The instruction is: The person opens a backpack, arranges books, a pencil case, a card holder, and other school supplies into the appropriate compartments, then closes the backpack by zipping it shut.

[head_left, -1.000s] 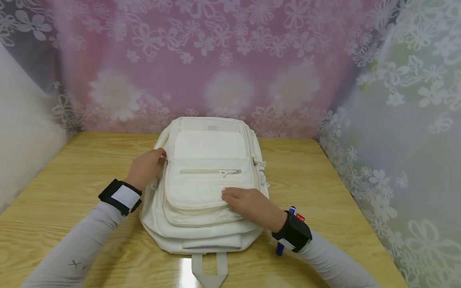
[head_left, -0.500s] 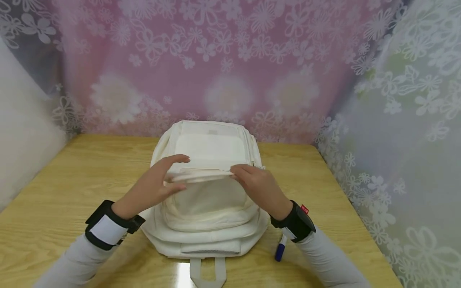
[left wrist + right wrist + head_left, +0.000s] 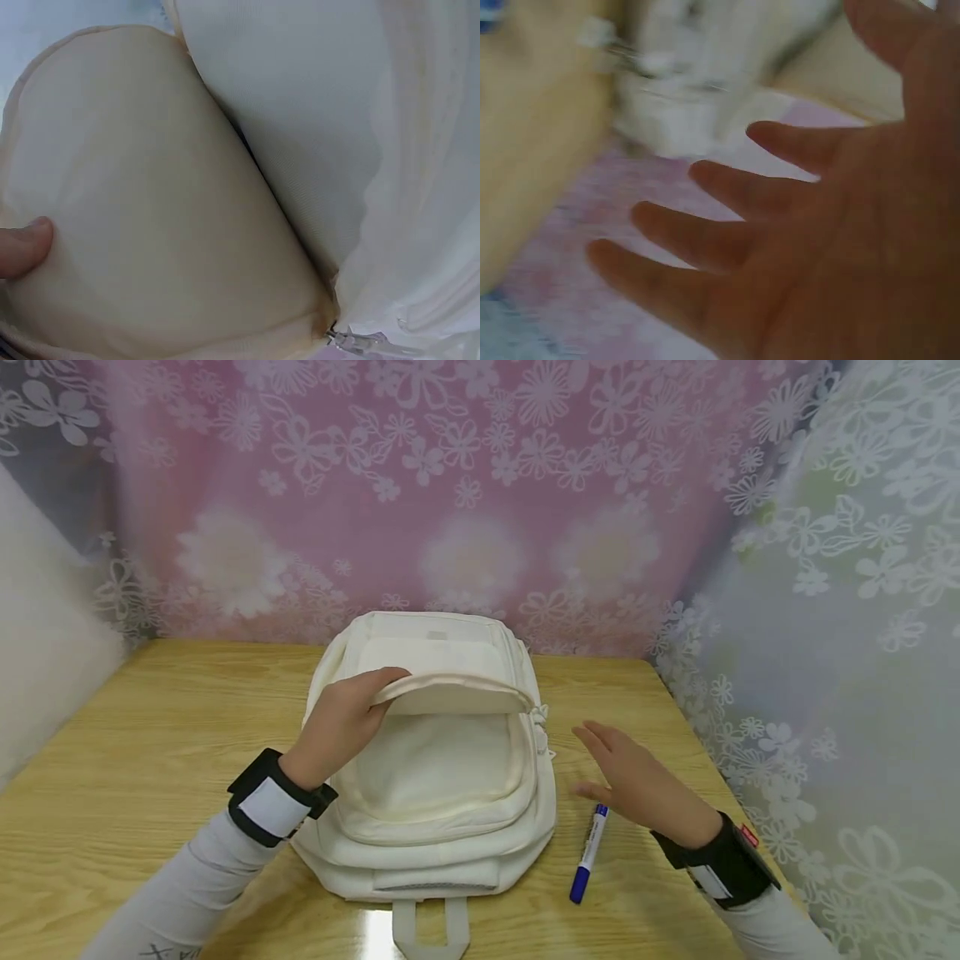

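Observation:
A white backpack (image 3: pixel 427 852) lies on the table with its front pocket unzipped. My left hand (image 3: pixel 341 718) pinches the edge of the raised pocket flap (image 3: pixel 457 693), thumb on the inner side. In the left wrist view that thumb (image 3: pixel 26 247) presses on the pale lining (image 3: pixel 142 180), and a zipper pull (image 3: pixel 356 341) shows at the corner of the opening. Off the bag's right side, my right hand (image 3: pixel 637 781) hovers with fingers spread and nothing in it. Just below it lies a marker (image 3: pixel 591 853) with a white barrel and blue ends.
The wooden table (image 3: pixel 187 710) reaches back to a pink floral curtain (image 3: pixel 465 510). A pale floral curtain (image 3: pixel 847 693) borders the right side. The bag's top loop (image 3: pixel 405 931) points toward the front edge.
The pocket flap was lifted from lying flat, first by the right hand. The left hand now holds it, and the right hand has let go and moved right, above the marker.

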Available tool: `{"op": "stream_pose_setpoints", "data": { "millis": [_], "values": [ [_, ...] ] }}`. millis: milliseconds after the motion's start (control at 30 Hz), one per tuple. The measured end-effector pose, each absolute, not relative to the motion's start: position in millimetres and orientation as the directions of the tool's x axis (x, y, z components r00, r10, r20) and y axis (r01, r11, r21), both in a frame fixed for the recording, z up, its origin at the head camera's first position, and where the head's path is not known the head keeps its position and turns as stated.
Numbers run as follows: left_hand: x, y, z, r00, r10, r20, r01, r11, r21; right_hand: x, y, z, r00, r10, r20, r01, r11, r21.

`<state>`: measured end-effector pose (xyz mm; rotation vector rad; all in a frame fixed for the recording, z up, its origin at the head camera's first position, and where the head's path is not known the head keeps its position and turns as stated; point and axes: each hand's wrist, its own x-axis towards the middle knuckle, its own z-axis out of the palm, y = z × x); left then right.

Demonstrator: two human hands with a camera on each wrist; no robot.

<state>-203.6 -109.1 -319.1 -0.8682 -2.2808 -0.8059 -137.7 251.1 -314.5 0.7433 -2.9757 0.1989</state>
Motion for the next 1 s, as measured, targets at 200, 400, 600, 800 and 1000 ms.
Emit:
{"op": "stream_pose_setpoints", "data": {
  "millis": [200,400,600,800,1000],
  "values": [
    [-201,-110,-319,-0.644,0.369,0.671,0.706,0.625,0.333,-122,293,-355,-0.836,-0.463,-0.294,-0.349,0.863,-0.365],
    [-202,-109,-322,-0.645,0.366,0.671,0.708,0.617,0.343,-119,298,-377,-0.814,-0.49,-0.313,-0.385,0.858,-0.341],
    [-203,-111,-323,-0.644,0.355,0.677,0.702,0.626,0.34,-123,293,-385,-0.849,-0.524,-0.065,-0.523,0.852,-0.029],
    [-203,-112,-322,-0.655,0.361,0.664,0.698,0.625,0.349,-123,307,-376,-0.824,-0.554,-0.117,-0.541,0.831,-0.127],
    [-206,-108,-319,-0.677,0.341,0.653,0.678,0.633,0.373,-120,322,-338,-0.808,-0.572,-0.14,-0.524,0.807,-0.274]
  ]
}}
